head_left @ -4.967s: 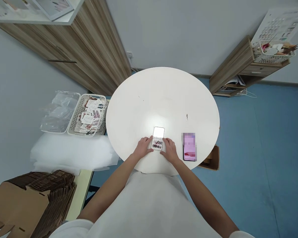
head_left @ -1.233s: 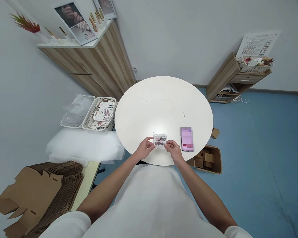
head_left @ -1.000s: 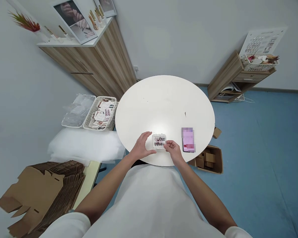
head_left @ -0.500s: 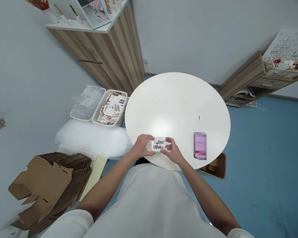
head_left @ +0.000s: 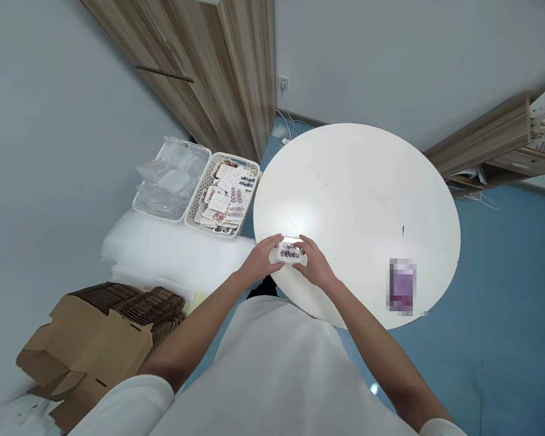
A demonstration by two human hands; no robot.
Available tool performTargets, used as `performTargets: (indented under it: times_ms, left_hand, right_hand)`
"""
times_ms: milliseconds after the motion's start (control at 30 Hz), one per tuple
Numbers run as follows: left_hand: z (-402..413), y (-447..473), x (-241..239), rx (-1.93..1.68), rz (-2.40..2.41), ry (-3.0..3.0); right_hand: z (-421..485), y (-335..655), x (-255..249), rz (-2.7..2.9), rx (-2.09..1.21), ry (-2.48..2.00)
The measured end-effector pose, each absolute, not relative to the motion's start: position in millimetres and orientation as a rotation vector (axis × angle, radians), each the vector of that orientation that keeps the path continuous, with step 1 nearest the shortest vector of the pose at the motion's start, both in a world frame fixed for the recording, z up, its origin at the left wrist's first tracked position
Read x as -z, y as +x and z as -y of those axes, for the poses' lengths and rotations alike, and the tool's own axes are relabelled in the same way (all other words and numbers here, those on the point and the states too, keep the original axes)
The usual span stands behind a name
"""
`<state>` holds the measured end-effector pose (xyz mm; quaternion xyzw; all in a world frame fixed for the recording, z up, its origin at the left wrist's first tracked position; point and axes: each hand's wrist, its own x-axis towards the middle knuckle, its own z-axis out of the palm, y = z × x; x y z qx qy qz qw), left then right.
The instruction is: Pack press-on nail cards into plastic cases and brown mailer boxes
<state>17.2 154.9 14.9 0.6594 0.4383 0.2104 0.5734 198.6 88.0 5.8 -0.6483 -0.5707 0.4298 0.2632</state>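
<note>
A small clear plastic box of press-on nails (head_left: pixel 289 255) is held over the near left edge of the round white table (head_left: pixel 345 181). Two rows of dark, shiny nails show through it. My left hand (head_left: pixel 260 261) grips its left side, thumb at the near corner and fingers at the far one. At the right side my right hand (head_left: pixel 317 265) closes on the box, with a finger reaching over its upper right part. Whether the box touches the tabletop I cannot tell.
Left of the table, a white basket (head_left: pixel 188 215) holds nail cards beside a tray of clear plastic packs (head_left: pixel 172 175). Below them lie white foam sheets (head_left: pixel 177 251) and folded brown cardboard boxes (head_left: pixel 104 339). A blurred purple object (head_left: pixel 402 287) lies on the table's right.
My view has turned left, so the table and baskets sit farther right in it. My right hand has closed in on the box, a finger now across its top.
</note>
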Motion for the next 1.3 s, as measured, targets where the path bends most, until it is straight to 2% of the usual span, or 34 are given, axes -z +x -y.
performTargets:
  times_ms: [300, 500, 933, 1167, 1300]
  left_hand:
    - [-192.8, -6.2, 25.4, -0.483, -1.163, 1.338]
    - [-211.1, -5.3, 47.3, -0.425, -1.214, 1.398]
    - [-232.2, 3.9, 63.8, -0.373, -1.278, 1.509]
    - [-221.1, -1.6, 64.1, -0.355, -1.295, 1.46]
    - [-221.6, 0.5, 67.2, -0.356, -1.281, 1.476]
  right_hand:
    - [-141.5, 162.2, 23.4, 1.491, -1.055, -1.897]
    - [-166.4, 152.5, 44.0, 1.505, -1.031, -1.95]
    - [-195.2, 146.6, 65.5, 1.5, -0.97, -1.998]
    - [-174.6, 127.5, 59.4, 1.062, -1.049, -2.039]
    - [-176.1, 122.9, 63.1, 1.005, -1.06, -2.038]
